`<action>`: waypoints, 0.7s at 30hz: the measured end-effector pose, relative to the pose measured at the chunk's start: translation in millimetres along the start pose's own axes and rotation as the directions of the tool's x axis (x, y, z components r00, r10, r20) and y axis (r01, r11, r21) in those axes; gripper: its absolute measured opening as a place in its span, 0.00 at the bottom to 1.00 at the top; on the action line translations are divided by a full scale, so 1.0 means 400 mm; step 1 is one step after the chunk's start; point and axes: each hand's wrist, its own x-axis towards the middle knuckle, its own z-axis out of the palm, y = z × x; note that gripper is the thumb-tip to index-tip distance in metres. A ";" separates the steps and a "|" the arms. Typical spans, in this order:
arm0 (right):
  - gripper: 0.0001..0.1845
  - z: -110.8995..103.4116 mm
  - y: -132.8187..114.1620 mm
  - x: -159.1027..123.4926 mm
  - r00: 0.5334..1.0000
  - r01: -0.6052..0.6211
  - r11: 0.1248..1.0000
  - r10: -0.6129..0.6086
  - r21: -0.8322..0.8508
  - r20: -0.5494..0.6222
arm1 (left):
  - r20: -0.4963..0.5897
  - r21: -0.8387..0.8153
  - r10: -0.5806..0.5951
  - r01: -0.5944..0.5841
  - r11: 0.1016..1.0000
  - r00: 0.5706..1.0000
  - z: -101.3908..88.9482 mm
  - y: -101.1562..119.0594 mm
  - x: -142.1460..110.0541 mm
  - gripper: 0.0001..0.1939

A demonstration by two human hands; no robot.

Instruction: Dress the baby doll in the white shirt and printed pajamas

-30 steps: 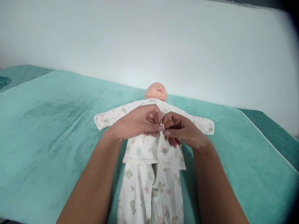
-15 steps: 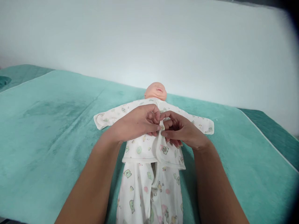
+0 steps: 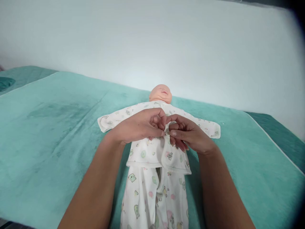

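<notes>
A baby doll [image 3: 160, 93] lies on its back, head away from me, arms spread. It wears a white printed baby shirt [image 3: 145, 154] and matching printed trousers [image 3: 143, 197]. Over the chest, my left hand [image 3: 147, 125] pinches the shirt's front edge between thumb and fingers. My right hand [image 3: 184, 132] meets it from the right, its thumb and fingertips closed on the same front edge. A small fastener seems to sit between the thumbs, but the fingers partly cover it. Below my hands the shirt's front flap hangs loose, its rounded corner over the trousers' waist.
A light green towel-like mat [image 3: 59, 127] lies under the doll, with darker green cloth [image 3: 271, 127] showing past its edges. Behind stands a plain white wall [image 3: 143, 41]. At the far left is a dark green rounded patch [image 3: 6, 83].
Both hands stay at the shirt front, with the fingers shifted slightly and the thumbs closer to the edge. The whole view has slid a little, moving everything slightly right.
</notes>
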 end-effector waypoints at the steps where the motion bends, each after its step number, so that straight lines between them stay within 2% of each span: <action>1: 0.14 -0.001 0.000 0.000 1.000 0.004 1.000 -0.004 0.000 -0.001 | 0.009 0.005 -0.004 0.004 1.000 1.000 -0.001 -0.001 0.001 0.06; 5: 0.12 0.000 -0.002 -0.003 1.000 -0.012 1.000 0.012 -0.008 0.006 | 0.054 0.022 -0.016 0.015 1.000 0.998 -0.005 -0.004 0.001 0.05; 8: 0.11 0.002 0.004 -0.001 1.000 0.013 1.000 -0.013 0.014 -0.011 | 0.136 0.034 -0.015 0.010 0.999 0.991 -0.007 -0.001 -0.009 0.06; 10: 0.08 0.004 0.015 0.006 0.980 0.128 0.991 -0.120 0.044 -0.160 | 0.184 0.037 0.009 -0.016 0.999 0.983 -0.009 0.002 -0.017 0.07; 11: 0.05 0.004 0.022 0.011 0.939 0.218 0.975 -0.196 0.048 -0.283 | 0.161 0.026 0.050 -0.054 0.998 0.986 -0.010 0.001 -0.019 0.07; 12: 0.03 0.004 0.029 0.018 0.871 0.306 0.951 -0.267 0.030 -0.413 | 0.089 0.009 0.112 -0.113 0.994 0.990 -0.011 -0.002 -0.019 0.06; 13: 0.02 0.004 0.037 0.025 0.788 0.372 0.928 -0.324 -0.014 -0.524 | -0.028 -0.003 0.186 -0.187 0.982 0.982 -0.013 -0.008 -0.015 0.07; 14: 0.03 0.005 0.044 0.032 0.714 0.397 0.914 -0.363 -0.080 -0.598 | -0.171 0.003 0.258 -0.262 0.965 0.951 -0.016 -0.017 -0.007 0.07; 15: 0.05 0.005 0.052 0.040 0.669 0.375 0.913 -0.386 -0.160 -0.635 | -0.312 0.033 0.315 -0.321 0.947 0.896 -0.019 -0.030 0.004 0.08; 16: 0.09 0.006 0.059 0.048 0.658 0.319 0.915 -0.402 -0.248 -0.637 | -0.425 0.085 0.351 -0.350 0.933 0.834 -0.022 -0.046 0.020 0.09; 18: 0.15 0.007 0.073 0.061 0.703 0.171 0.896 -0.403 -0.411 -0.586 | -0.546 0.228 0.389 -0.315 0.921 0.742 -0.027 -0.083 0.053 0.11; 19: 0.18 0.006 0.081 0.066 0.731 0.106 0.872 -0.394 -0.478 -0.557 | -0.555 0.303 0.397 -0.266 0.915 0.731 -0.028 -0.104 0.068 0.12; 21: 0.22 -0.003 0.100 0.070 0.759 -0.011 0.806 -0.378 -0.592 -0.530 | -0.509 0.449 0.420 -0.185 0.874 0.751 -0.033 -0.146 0.084 0.16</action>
